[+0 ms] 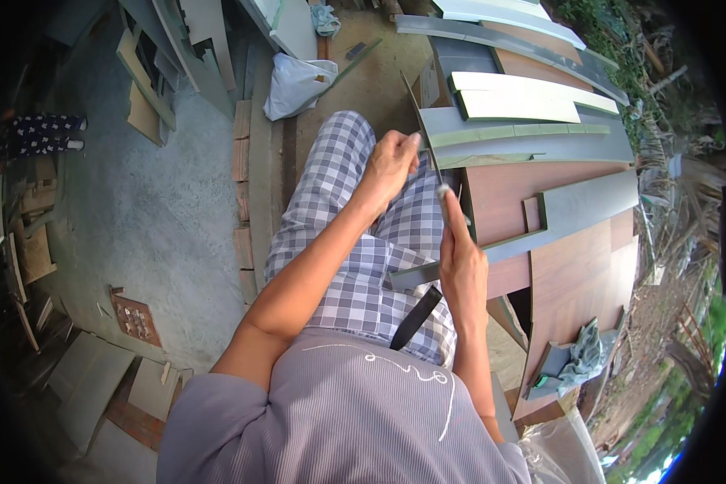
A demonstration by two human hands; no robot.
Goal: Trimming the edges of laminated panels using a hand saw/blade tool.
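Two hands, left hand (pixel 391 161) and right hand (pixel 462 262), gripping one thin dark strip (pixel 424 133)

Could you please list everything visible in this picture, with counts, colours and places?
Thin strip: one, dark, upright on edge between the two hands.
Brown board: one large, reddish brown, at the person's right.
Grey panels: several, grey with pale green edges, stacked beyond the brown board.
White planks: a few, cream, on top of the grey panels.
Cloth: one, grey-green, on the brown board's near corner.
White bag: one, on the ground ahead.
Board offcuts: several, grey and brown, on the concrete at left.
Checked trousers: grey-white, person's own.
Left hand: grips the strip.
Right hand: forefinger along the strip.
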